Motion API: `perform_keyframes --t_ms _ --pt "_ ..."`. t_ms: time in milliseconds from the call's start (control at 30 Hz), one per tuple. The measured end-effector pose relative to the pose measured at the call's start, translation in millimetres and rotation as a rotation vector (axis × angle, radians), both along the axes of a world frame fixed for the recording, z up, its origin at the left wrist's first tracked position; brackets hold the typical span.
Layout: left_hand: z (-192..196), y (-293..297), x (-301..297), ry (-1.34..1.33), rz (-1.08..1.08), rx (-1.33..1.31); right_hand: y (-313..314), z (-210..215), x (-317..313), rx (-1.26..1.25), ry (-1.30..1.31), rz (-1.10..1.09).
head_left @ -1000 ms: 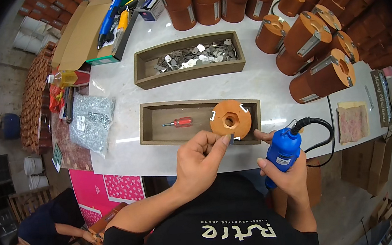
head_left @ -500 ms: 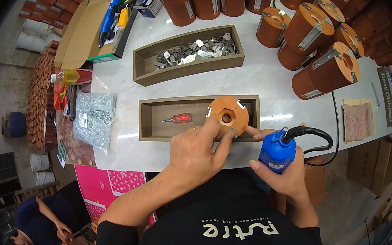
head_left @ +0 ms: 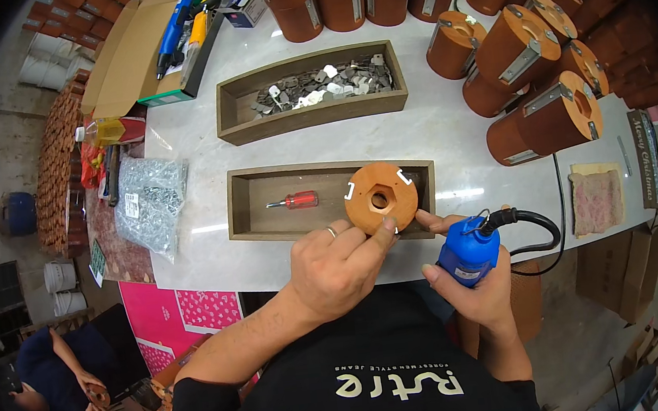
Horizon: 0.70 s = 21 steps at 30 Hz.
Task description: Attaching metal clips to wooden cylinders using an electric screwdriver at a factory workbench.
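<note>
My left hand (head_left: 338,265) grips the near edge of an orange hexagonal wooden piece (head_left: 380,197) with a centre hole and small white brackets at its corners. It rests on the near wall of a dark wooden tray (head_left: 255,229). My right hand (head_left: 473,278) is wrapped around a blue electric screwdriver (head_left: 469,252) with a black cable, and its index finger reaches to the piece's right edge. A red-handled screwdriver (head_left: 296,201) lies inside the tray.
A second wooden tray (head_left: 311,115) holds several metal brackets. Brown round wooden boxes (head_left: 544,111) crowd the right and far side of the white table (head_left: 457,124). A bag of screws (head_left: 153,208) and a cardboard box of tools (head_left: 168,46) lie left. Another person (head_left: 58,378) crouches at lower left.
The orange piece has shifted slightly nearer and turned flatter under my left hand. My right hand with the blue screwdriver has come up a little toward it.
</note>
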<state>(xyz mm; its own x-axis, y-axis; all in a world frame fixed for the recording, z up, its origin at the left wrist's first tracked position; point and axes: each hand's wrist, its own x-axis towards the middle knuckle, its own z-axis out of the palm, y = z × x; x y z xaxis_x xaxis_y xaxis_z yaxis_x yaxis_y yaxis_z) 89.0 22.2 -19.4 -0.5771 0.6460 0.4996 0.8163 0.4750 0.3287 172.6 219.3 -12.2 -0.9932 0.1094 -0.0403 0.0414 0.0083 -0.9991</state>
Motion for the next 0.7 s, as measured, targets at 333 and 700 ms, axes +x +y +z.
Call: perform_keyframes --t_ms 333,700 --pt "-13.8 7.1 -0.6 0.062 0.010 0.143 -2.2 3.7 -4.6 -0.065 -0.103 -0.032" --pt "-9.5 4.4 2.2 0.030 0.054 0.118 -1.8 9.2 -3.7 -0.067 -0.173 -0.036"
